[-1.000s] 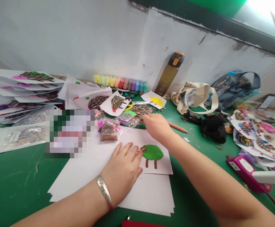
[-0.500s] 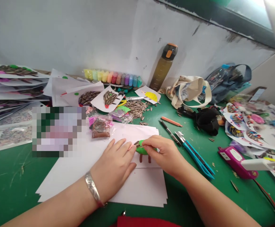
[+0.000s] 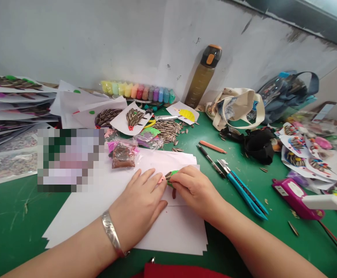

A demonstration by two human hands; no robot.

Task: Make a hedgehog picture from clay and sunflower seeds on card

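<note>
Right hand (image 3: 195, 191) shifted left — fingers pinch seed on green clay shape (image 3: 172, 174); left hand (image 3: 139, 208) flat, open

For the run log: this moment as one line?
left hand: flat on white paper | right hand: pressing on green clay shape | seed pile: behind

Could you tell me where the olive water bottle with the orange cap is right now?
In the head view the water bottle leans against the white wall at the back of the green table, just right of the row of coloured clay pots.
</note>
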